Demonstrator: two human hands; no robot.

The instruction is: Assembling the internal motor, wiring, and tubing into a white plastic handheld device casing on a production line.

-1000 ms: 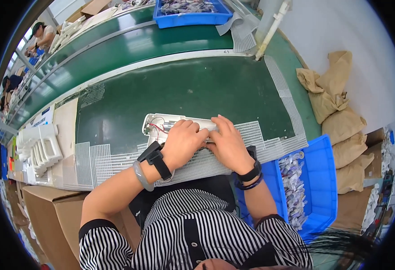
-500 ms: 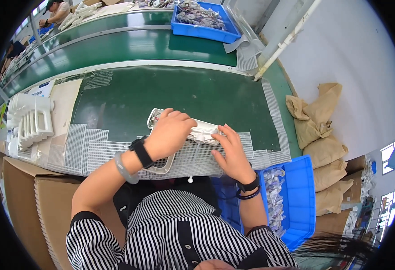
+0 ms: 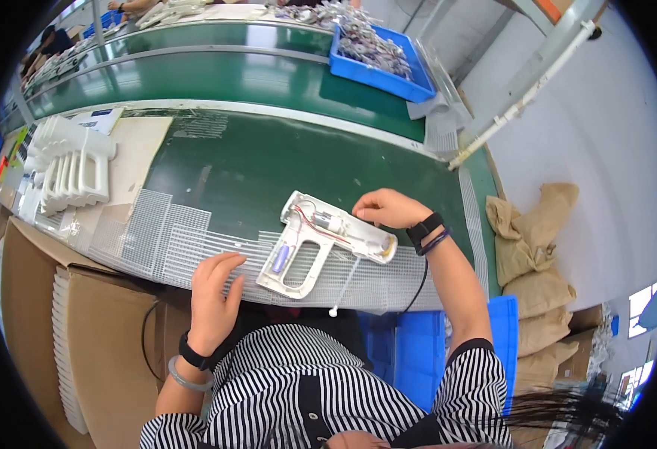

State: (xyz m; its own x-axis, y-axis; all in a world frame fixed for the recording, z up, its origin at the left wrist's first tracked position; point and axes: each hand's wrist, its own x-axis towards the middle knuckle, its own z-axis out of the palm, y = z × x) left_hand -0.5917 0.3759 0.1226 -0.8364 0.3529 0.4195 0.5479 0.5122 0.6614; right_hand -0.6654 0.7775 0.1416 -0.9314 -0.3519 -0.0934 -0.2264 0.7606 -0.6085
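Note:
A white gun-shaped plastic shell (image 3: 306, 251) lies open side up, partly on the green table mat (image 3: 238, 168) and partly on the white grid mats (image 3: 164, 239). Inside it I see a small motor, red wires and a blue part. My right hand (image 3: 392, 208) is curled at its barrel end, fingertips on the upper edge. My left hand (image 3: 215, 288) lies flat on the grid mat at the near table edge, just left of the shell's handle, holding nothing. A thin white cord (image 3: 343, 288) hangs from the shell over the edge.
A stack of white shells (image 3: 70, 168) stands at the left. A green conveyor (image 3: 194, 75) runs behind, with a blue parts bin (image 3: 377, 56) on it. Cardboard boxes (image 3: 37, 299) sit lower left, another blue bin (image 3: 410, 352) by my right side, brown sacks (image 3: 530, 239) at right.
My left hand has let go of the shell and dropped back to the table edge. The shell's inside is now uncovered. My right hand stays at its barrel end.

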